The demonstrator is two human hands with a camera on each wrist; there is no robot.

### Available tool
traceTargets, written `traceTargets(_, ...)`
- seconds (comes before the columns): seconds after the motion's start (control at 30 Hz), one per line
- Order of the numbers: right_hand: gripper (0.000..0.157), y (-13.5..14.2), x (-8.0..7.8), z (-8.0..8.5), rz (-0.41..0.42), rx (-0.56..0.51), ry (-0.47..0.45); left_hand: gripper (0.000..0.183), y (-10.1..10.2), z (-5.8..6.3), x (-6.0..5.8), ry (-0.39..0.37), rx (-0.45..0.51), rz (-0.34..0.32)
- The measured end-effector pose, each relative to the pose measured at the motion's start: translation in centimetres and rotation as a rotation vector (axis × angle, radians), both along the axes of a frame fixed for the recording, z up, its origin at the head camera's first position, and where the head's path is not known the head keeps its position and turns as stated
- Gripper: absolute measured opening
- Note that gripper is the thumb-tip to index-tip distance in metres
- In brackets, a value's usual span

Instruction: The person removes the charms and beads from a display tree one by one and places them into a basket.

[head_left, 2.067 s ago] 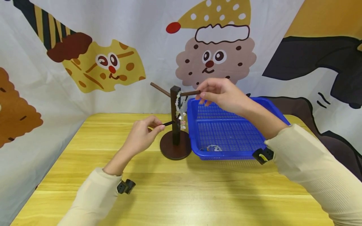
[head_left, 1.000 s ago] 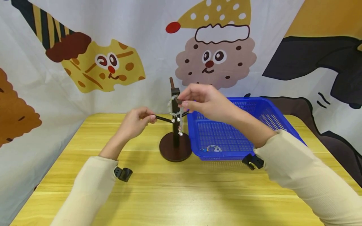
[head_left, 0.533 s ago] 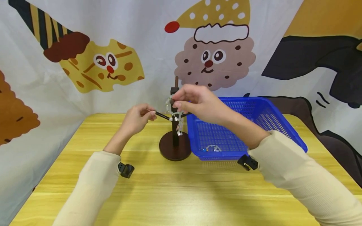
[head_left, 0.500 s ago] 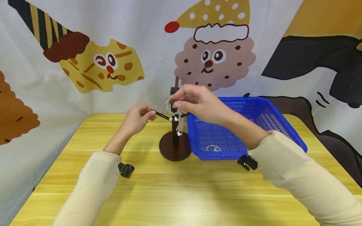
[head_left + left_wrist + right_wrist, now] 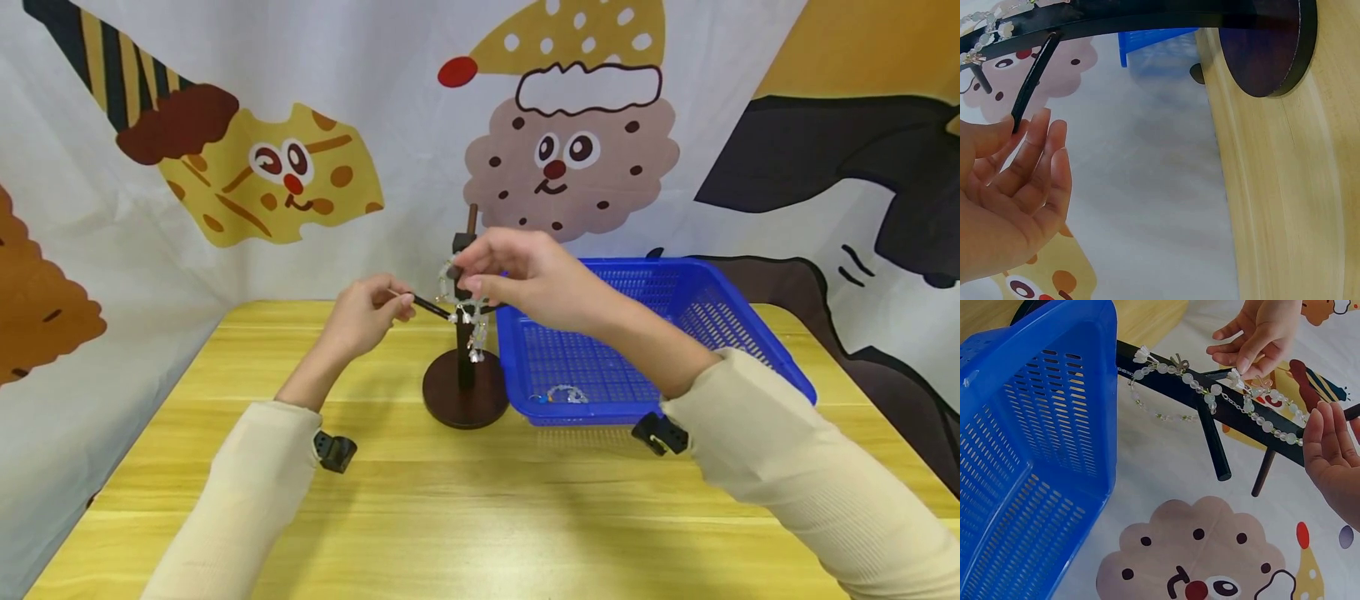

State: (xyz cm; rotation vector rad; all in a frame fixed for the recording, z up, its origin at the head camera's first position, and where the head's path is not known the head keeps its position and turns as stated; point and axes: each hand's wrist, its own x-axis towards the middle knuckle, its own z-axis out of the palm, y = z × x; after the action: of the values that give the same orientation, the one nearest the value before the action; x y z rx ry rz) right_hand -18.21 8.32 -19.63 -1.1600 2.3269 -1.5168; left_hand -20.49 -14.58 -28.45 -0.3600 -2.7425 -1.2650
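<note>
A dark wooden jewelry stand (image 5: pixel 466 342) with a round base and several pegs stands upright mid-table. My left hand (image 5: pixel 366 315) pinches the end of its lower left peg (image 5: pixel 1034 84) between thumb and fingers. At the upper front peg, my right hand (image 5: pixel 525 271) has thumb and fingers closed around the tip, mostly hiding it in the head view. Bracelets of pale clear beads with white flower charms hang on the stand; one bracelet (image 5: pixel 1266 425) lies near my right fingertips, and another bracelet (image 5: pixel 1175 370) hangs lower.
A blue plastic basket (image 5: pixel 512 367) sits right beside the stand, behind my right forearm. Inside its front left corner lies another beaded bracelet (image 5: pixel 566 393) with a blue charm. A printed cloth (image 5: pixel 405 150) hangs behind the wooden table (image 5: pixel 450 508).
The stand has turned, its upper right peg swinging toward me. My right hand moved left with that peg; my left moved slightly up and left. Over the last half second, almost nothing moved.
</note>
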Motion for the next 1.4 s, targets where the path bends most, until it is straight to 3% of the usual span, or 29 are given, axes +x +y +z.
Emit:
traceTargets(0.33,0.025,0.7,-0.4,0.1,-0.024,0.069,0.046,0.019,0.0,-0.1,0.0,0.000,0.006,0.005)
traceTargets(0.63,0.025,1.3,-1.1,-0.3,-0.129,0.067,-0.011,0.019,-0.1,-0.1,0.1,-0.010,0.004,0.009)
traceTargets(0.87,0.023,1.5,-1.5,-0.7,-0.198,0.108,-0.005,0.019,0.0,-0.1,0.1,-0.017,-0.001,0.013)
traceTargets(1.4,0.024,0.9,-2.4,-2.5,-0.209,0.146,-0.052,0.020,0.0,-0.1,0.0,-0.022,-0.007,0.010)
